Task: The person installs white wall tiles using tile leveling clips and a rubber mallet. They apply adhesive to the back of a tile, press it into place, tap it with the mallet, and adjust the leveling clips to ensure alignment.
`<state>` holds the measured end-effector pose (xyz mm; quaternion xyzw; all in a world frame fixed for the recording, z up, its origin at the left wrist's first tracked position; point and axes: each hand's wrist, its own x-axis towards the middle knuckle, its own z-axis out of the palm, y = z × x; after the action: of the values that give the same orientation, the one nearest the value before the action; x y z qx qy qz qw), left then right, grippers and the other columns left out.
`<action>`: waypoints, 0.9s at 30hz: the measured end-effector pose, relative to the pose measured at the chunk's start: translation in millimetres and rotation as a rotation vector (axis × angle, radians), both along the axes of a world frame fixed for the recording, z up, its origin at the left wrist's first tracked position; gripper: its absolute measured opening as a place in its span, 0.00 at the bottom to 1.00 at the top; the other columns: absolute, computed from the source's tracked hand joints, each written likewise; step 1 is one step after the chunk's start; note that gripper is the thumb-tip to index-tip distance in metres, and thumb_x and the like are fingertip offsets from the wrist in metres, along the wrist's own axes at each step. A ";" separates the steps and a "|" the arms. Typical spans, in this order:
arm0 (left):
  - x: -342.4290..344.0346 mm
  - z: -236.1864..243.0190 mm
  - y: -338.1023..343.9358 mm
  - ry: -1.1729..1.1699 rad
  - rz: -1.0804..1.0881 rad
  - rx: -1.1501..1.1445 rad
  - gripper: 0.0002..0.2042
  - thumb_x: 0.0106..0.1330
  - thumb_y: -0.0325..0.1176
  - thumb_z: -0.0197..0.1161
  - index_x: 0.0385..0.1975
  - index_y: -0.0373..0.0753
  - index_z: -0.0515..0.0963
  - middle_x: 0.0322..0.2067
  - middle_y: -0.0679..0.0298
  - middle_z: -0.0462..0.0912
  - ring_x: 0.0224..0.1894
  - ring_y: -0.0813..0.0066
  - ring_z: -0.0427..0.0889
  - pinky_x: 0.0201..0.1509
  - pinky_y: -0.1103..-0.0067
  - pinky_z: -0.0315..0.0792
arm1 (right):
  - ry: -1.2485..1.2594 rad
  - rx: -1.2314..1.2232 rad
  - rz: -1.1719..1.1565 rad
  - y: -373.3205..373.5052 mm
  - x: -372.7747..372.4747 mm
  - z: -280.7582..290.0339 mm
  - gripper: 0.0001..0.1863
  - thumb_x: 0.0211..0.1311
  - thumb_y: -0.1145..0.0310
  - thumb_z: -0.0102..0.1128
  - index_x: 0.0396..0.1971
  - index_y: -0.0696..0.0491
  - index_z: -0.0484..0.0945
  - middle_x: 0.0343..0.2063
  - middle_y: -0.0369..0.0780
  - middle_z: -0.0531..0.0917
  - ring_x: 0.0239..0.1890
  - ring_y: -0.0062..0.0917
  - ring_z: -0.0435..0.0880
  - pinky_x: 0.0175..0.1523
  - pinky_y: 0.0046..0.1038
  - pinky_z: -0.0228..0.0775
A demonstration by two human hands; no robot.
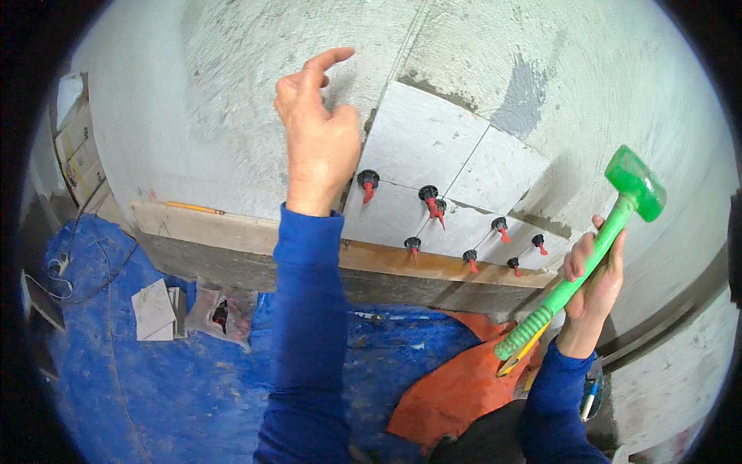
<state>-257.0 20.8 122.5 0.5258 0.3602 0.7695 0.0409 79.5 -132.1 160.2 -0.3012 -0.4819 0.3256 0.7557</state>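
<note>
My right hand (593,286) is wrapped round the handle of a green mallet (635,184), its head up and to the right. My left hand (317,127) is raised in front of the bare wall, left of the tiles, its index finger stretched out and bent, thumb apart, the other fingers curled. Nothing shows in it. Pale grey tiles (421,131) are set on the wall in two rows. Black tile-levelling clips with red handles (429,195) stick out along their joints. Below the tiles runs a wooden batten (440,267).
A pencil (193,207) rests on the batten at left. Blue sheeting (201,387) covers the floor, with tile pieces (153,311) and a plastic bag (221,315) on it. Orange cloth (440,394) lies below the mallet. Boxes (79,155) and a cable (116,271) are far left.
</note>
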 end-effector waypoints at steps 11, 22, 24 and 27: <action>-27.0 8.6 -17.2 0.104 0.073 -0.010 0.18 0.64 0.38 0.69 0.54 0.45 0.83 0.51 0.60 0.76 0.47 0.72 0.71 0.55 0.74 0.71 | -0.080 0.114 0.066 7.4 50.6 -0.2 0.28 0.82 0.45 0.40 0.60 0.57 0.70 0.27 0.35 0.72 0.21 0.18 0.71 0.23 0.21 0.62; 13.8 21.4 -29.7 -0.011 0.029 -0.019 0.19 0.67 0.42 0.73 0.52 0.37 0.85 0.48 0.62 0.86 0.54 0.73 0.79 0.63 0.77 0.67 | -0.125 0.164 0.025 -2.0 81.6 1.6 0.31 0.81 0.44 0.43 0.58 0.60 0.72 0.27 0.35 0.74 0.23 0.19 0.74 0.25 0.22 0.65; 27.5 18.1 -27.9 0.060 0.058 -0.056 0.19 0.67 0.43 0.73 0.50 0.37 0.86 0.45 0.63 0.87 0.51 0.75 0.79 0.60 0.77 0.68 | -0.140 0.131 -0.042 -3.0 79.0 2.5 0.31 0.80 0.43 0.44 0.57 0.60 0.73 0.26 0.35 0.75 0.22 0.18 0.74 0.24 0.22 0.65; 40.1 13.6 -25.9 0.196 0.193 -0.045 0.18 0.65 0.44 0.74 0.46 0.37 0.88 0.42 0.66 0.86 0.44 0.77 0.77 0.55 0.79 0.71 | -0.154 0.106 -0.066 -4.7 73.9 3.9 0.31 0.80 0.43 0.46 0.55 0.60 0.74 0.25 0.35 0.76 0.20 0.18 0.74 0.24 0.21 0.66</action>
<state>-216.9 -5.1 136.0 0.5605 0.4284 0.7064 -0.0570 153.4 -136.8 164.2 -0.3007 -0.5450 0.2504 0.7416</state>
